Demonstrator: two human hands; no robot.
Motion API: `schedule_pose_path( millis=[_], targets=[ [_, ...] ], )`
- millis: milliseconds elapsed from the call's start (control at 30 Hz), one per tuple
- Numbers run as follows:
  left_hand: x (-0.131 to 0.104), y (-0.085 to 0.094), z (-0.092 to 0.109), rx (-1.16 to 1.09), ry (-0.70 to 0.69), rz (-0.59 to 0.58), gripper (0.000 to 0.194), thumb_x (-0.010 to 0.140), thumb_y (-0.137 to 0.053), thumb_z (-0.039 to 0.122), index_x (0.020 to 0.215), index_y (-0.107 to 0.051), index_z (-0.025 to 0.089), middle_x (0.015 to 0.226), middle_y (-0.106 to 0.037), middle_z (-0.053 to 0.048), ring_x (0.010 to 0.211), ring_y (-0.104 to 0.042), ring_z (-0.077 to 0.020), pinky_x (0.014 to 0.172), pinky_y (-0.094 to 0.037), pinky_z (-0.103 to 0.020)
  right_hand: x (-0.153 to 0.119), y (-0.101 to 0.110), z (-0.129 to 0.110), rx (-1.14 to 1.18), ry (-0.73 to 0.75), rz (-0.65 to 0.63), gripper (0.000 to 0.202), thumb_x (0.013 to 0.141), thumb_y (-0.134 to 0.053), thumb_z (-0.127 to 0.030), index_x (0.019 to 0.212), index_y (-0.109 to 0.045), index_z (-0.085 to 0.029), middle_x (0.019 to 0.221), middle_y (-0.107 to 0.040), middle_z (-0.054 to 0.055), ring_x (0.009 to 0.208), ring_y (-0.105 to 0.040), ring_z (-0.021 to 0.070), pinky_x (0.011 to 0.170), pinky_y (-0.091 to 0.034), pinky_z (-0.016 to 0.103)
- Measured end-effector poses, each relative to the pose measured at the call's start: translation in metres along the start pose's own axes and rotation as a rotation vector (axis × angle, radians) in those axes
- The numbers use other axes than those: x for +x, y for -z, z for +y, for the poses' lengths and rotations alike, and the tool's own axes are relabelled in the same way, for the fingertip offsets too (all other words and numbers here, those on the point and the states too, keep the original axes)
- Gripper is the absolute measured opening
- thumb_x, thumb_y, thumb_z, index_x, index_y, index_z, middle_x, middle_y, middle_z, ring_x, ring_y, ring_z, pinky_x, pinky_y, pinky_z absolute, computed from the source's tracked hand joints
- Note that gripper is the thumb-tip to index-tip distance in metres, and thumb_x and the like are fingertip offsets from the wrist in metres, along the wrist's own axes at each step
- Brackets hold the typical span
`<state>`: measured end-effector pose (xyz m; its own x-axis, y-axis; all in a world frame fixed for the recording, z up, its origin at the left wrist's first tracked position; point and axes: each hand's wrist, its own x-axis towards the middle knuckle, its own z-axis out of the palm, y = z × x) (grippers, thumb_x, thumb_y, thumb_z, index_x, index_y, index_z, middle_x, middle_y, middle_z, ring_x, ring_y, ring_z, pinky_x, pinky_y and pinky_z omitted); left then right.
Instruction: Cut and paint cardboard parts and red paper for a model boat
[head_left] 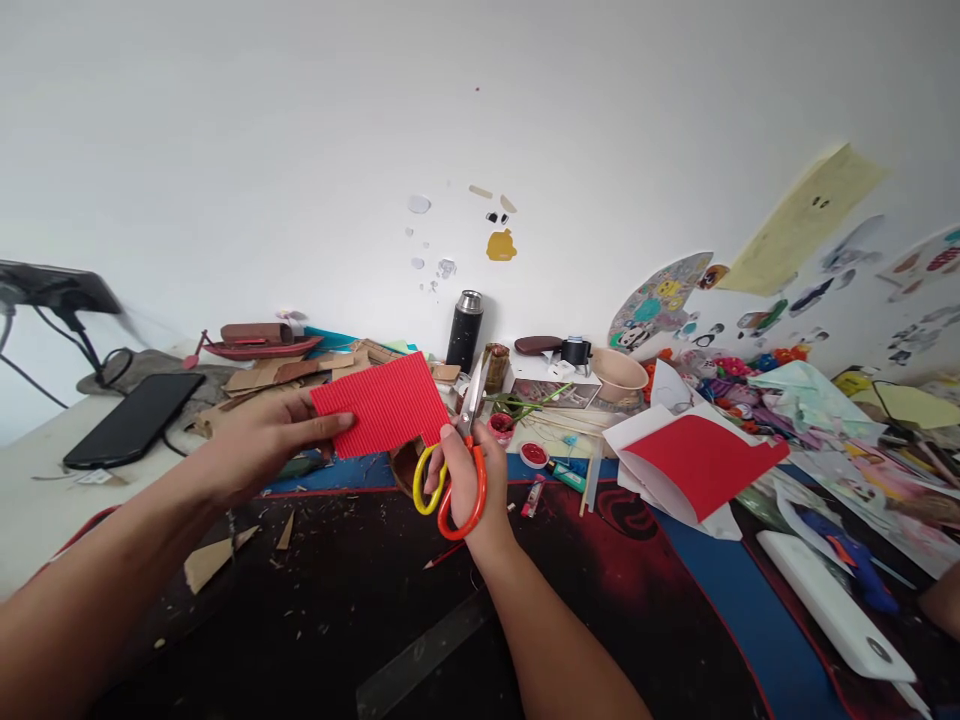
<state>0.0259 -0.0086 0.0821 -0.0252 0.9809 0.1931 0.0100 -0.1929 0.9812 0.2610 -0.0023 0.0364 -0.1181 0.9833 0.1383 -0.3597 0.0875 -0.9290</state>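
My left hand [296, 432] pinches the left end of a red corrugated card [386, 405], thumb on its front face. The card is held up above the desk, slightly tilted. My right hand [484, 475] is closed around a pair of scissors [474, 400] with one yellow and one orange handle. The blades point up, just right of the card, and look closed or nearly so. Part of the card's lower right edge lies close to my right thumb; whether they touch I cannot tell.
A dark mat [322, 610] with paper scraps and a clear ruler [424, 650] lies below my hands. Behind stand a black flask [466, 335] and a pink bowl [619, 372]. Red paper [701, 460] and a white glue gun-like device [832, 605] lie right, a phone [135, 420] left.
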Motion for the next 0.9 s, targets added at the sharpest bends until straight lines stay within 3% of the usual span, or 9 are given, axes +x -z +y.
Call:
schedule_pose_path(
  millis=[33, 100, 233, 333, 433, 567, 733, 800, 900],
  targets=[
    [0.003, -0.001, 0.002, 0.007, 0.053, -0.031, 0.028, 0.075, -0.094, 0.042, 0.086, -0.083, 0.019, 0.074, -0.08, -0.011, 0.056, -0.07, -0.0213, 0.049, -0.059, -0.032, -0.001, 0.0, 0.0, -0.005, -0.016, -0.027, 0.044, 0.091, -0.077, -0.062, 0.089, -0.056, -0.023, 0.056, -0.061, -0.008, 0.035, -0.053, 0.0092, 0.037, -0.045, 0.019],
    [0.008, -0.002, 0.006, 0.02, 0.045, 0.027, 0.035, 0.081, -0.088, 0.049, 0.095, -0.081, 0.018, 0.072, -0.077, -0.007, 0.055, -0.067, -0.0183, 0.05, -0.057, -0.028, -0.002, -0.001, -0.001, 0.001, -0.035, -0.073, 0.047, 0.09, -0.078, -0.064, 0.09, -0.058, -0.022, 0.058, -0.063, -0.007, 0.036, -0.055, 0.01, 0.038, -0.047, 0.02],
    [0.016, -0.001, 0.005, 0.141, -0.176, 0.329, 0.033, 0.086, -0.083, 0.043, 0.105, -0.074, 0.018, 0.062, -0.07, 0.0, 0.051, -0.062, -0.0151, 0.047, -0.05, -0.022, -0.001, 0.002, -0.004, 0.024, -0.014, -0.089, 0.055, 0.091, -0.075, -0.073, 0.099, -0.064, -0.02, 0.057, -0.065, -0.004, 0.038, -0.06, 0.0134, 0.039, -0.049, 0.022],
    [0.019, 0.001, -0.007, 0.021, -0.075, 0.273, 0.036, 0.081, -0.088, 0.043, 0.1, -0.072, 0.018, 0.067, -0.07, 0.0, 0.051, -0.062, -0.0134, 0.047, -0.051, -0.022, -0.001, 0.005, -0.008, 0.022, 0.007, -0.126, 0.062, 0.093, -0.068, -0.079, 0.106, -0.067, -0.018, 0.056, -0.067, -0.001, 0.045, -0.067, 0.018, 0.043, -0.05, 0.024],
    [0.02, 0.004, -0.021, -0.172, 0.021, 0.256, 0.043, 0.072, -0.095, 0.043, 0.097, -0.071, 0.016, 0.07, -0.07, 0.001, 0.049, -0.058, -0.0104, 0.045, -0.048, -0.02, -0.004, 0.005, -0.009, 0.008, -0.023, -0.244, 0.072, 0.091, -0.066, -0.086, 0.112, -0.07, -0.018, 0.058, -0.071, 0.003, 0.056, -0.075, 0.0231, 0.051, -0.057, 0.028],
    [0.021, 0.007, -0.027, -0.248, 0.012, 0.372, 0.043, 0.07, -0.096, 0.04, 0.095, -0.07, 0.016, 0.066, -0.069, 0.003, 0.045, -0.058, -0.0103, 0.04, -0.044, -0.018, -0.012, 0.001, -0.004, -0.014, -0.134, -0.449, 0.085, 0.084, -0.068, -0.092, 0.121, -0.072, -0.016, 0.068, -0.076, 0.007, 0.064, -0.079, 0.0263, 0.065, -0.064, 0.036],
    [0.017, 0.005, -0.019, -0.318, -0.071, 0.375, 0.039, 0.072, -0.094, 0.038, 0.095, -0.072, 0.016, 0.066, -0.07, 0.002, 0.042, -0.057, -0.0101, 0.038, -0.043, -0.02, -0.019, 0.001, 0.007, -0.073, -0.221, -0.67, 0.094, 0.076, -0.074, -0.093, 0.133, -0.073, -0.017, 0.101, -0.082, 0.015, 0.094, -0.083, 0.0304, 0.09, -0.063, 0.043],
    [0.015, 0.002, -0.014, -0.337, -0.083, 0.372, 0.04, 0.072, -0.094, 0.038, 0.096, -0.072, 0.016, 0.066, -0.07, 0.002, 0.041, -0.056, -0.0104, 0.037, -0.043, -0.02, -0.021, 0.001, 0.009, -0.132, -0.242, -0.681, 0.093, 0.077, -0.074, -0.092, 0.133, -0.074, -0.017, 0.108, -0.081, 0.016, 0.09, -0.082, 0.0278, 0.087, -0.062, 0.04],
    [0.01, -0.003, -0.01, -0.316, -0.1, 0.369, 0.038, 0.073, -0.093, 0.04, 0.094, -0.071, 0.017, 0.064, -0.068, 0.002, 0.041, -0.056, -0.0109, 0.037, -0.044, -0.02, -0.022, -0.002, 0.007, -0.21, -0.257, -0.612, 0.09, 0.08, -0.074, -0.09, 0.129, -0.074, -0.014, 0.097, -0.078, 0.012, 0.068, -0.075, 0.02, 0.069, -0.059, 0.033]
  ],
)
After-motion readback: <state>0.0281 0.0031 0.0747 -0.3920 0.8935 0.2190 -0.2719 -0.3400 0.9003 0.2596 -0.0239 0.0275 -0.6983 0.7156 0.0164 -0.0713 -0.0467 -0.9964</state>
